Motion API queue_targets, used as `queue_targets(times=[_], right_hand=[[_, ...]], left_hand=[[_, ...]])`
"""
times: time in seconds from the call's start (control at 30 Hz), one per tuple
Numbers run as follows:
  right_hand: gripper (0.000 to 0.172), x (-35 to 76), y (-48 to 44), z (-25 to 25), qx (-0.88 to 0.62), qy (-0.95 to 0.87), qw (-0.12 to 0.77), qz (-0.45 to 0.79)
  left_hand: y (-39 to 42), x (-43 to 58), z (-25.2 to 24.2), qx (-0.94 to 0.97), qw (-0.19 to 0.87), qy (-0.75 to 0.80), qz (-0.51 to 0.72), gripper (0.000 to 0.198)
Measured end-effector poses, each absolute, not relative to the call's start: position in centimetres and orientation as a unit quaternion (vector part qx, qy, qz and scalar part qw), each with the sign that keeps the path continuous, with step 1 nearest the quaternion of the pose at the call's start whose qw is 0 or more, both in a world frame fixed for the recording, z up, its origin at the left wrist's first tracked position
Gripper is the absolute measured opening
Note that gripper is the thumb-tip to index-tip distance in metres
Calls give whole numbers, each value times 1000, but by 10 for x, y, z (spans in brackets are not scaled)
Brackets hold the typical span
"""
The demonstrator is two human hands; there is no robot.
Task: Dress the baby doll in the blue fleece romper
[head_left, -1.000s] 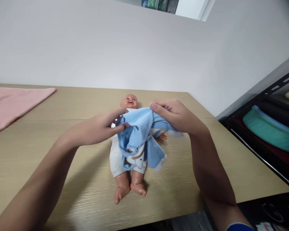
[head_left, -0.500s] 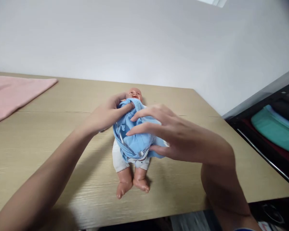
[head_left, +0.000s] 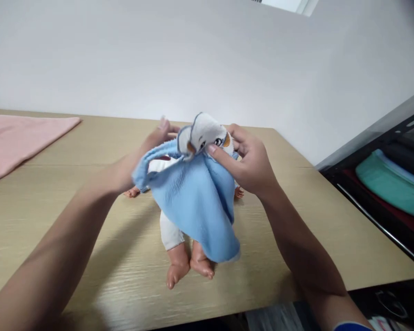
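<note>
A baby doll [head_left: 172,230] in white clothing lies on its back on the table, feet toward me. Its face and most of its body are hidden behind a light blue bib [head_left: 193,197] with a white animal face on it. My right hand [head_left: 250,158] pinches the bib's upper right by the animal face, thumb in front and fingers behind. My left hand [head_left: 155,145] is blurred beside the bib's upper left edge, its visible fingers stretched and apart. The lower part of the bib hangs loose over the doll's legs.
On the wooden table [head_left: 72,220], a pink cloth [head_left: 24,138] lies at the far left. A white wall [head_left: 141,59] rises behind the table. To the right, a dark rack [head_left: 338,177] holds folded fabric, including a green piece [head_left: 389,179].
The bunched blue bib has been lifted and spread, with its animal face now showing and the doll's face covered. My right hand has moved up and gripped it; my left hand's fingers have spread.
</note>
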State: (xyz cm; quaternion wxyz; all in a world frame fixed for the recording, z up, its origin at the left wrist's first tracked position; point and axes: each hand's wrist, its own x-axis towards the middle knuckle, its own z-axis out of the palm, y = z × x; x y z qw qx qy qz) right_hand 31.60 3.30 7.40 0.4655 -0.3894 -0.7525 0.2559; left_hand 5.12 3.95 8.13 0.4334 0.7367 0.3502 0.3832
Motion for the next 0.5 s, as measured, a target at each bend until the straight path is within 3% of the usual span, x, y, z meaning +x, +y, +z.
queue_targets(times=[0.1,0.27,0.4,0.5], right_hand=[[34,317,37,72,-437,-704,456,325],[34,316,28,80,-398,-737,387,385],[34,322,19,92,-375,-825,297,299],[48,334,25,92,-328,-852,313,262]], left_hand=[[28,43,93,724,422,345,423,74],[13,45,98,793,249,405,382,46],[18,52,93,795,329,376,344,30],[21,50,91,806,363,347,312,24]])
